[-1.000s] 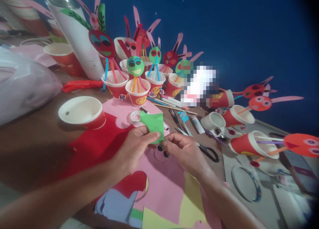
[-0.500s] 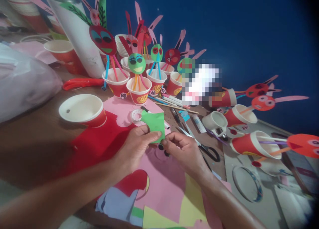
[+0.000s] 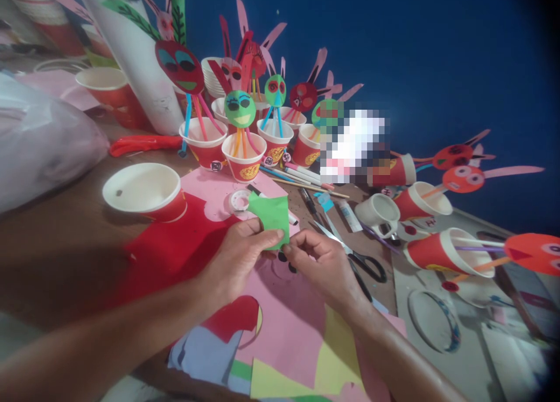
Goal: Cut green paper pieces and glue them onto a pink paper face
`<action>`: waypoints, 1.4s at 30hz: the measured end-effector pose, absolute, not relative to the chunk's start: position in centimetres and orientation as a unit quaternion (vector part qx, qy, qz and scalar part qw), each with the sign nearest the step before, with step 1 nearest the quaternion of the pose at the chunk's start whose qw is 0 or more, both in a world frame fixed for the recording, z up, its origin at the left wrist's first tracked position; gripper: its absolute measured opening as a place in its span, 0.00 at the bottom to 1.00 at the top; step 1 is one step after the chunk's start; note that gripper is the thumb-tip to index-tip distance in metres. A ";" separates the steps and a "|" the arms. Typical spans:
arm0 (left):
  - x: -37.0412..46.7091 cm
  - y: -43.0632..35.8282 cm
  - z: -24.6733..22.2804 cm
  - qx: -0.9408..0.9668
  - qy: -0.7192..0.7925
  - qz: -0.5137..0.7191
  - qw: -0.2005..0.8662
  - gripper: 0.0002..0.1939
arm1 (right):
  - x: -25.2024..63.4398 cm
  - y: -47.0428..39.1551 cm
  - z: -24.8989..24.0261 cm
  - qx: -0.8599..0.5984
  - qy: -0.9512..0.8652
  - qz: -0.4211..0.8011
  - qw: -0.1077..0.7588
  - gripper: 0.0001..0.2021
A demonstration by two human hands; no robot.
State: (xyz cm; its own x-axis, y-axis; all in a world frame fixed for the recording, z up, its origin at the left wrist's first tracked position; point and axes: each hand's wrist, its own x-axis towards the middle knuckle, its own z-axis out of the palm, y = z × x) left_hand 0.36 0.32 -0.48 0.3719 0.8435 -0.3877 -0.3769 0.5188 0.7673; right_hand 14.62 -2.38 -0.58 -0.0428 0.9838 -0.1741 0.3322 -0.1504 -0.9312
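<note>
My left hand (image 3: 242, 247) pinches a small piece of green paper (image 3: 273, 212) between thumb and fingers, with the thumb lying across its lower part. At the paper's lower right corner, my right hand (image 3: 317, 256) has its thumb and forefinger pressed together on the edge. Below both hands lie sheets of pink paper (image 3: 289, 326) and red paper (image 3: 170, 238). A white tape roll (image 3: 240, 201) sits just behind the green paper. Scissors with black handles (image 3: 370, 266) rest to the right of my right hand, their blades partly apart.
Paper cups with paper-faced figures (image 3: 244, 164) stand along the back, several more tipped at right. An open cup (image 3: 144, 192) stands left, near a plastic bag (image 3: 44, 145). A mug (image 3: 378, 215), glue stick (image 3: 349, 216), markers (image 3: 301, 174) and a headband-like ring (image 3: 455, 332) lie right.
Almost nothing differs. Both hands keep the green paper in the same place, and the view has shifted very slightly.
</note>
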 end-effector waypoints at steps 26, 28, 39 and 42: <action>0.3 0.6 -0.3 0.295 0.403 0.402 0.767 0.03 | 15.0 -2.4 -0.6 -0.561 -0.492 0.558 0.363 0.08; 0.3 0.5 -0.4 0.304 0.407 0.402 0.762 0.02 | 14.8 -2.5 -0.5 -0.568 -0.490 0.553 0.363 0.08; 0.3 0.3 -0.6 0.332 0.408 0.398 0.751 0.03 | 14.6 -2.5 -0.8 -0.594 -0.509 0.511 0.357 0.07; 0.3 0.3 -0.5 0.329 0.412 0.396 0.752 0.02 | 14.6 -2.5 -0.7 -0.598 -0.506 0.510 0.356 0.07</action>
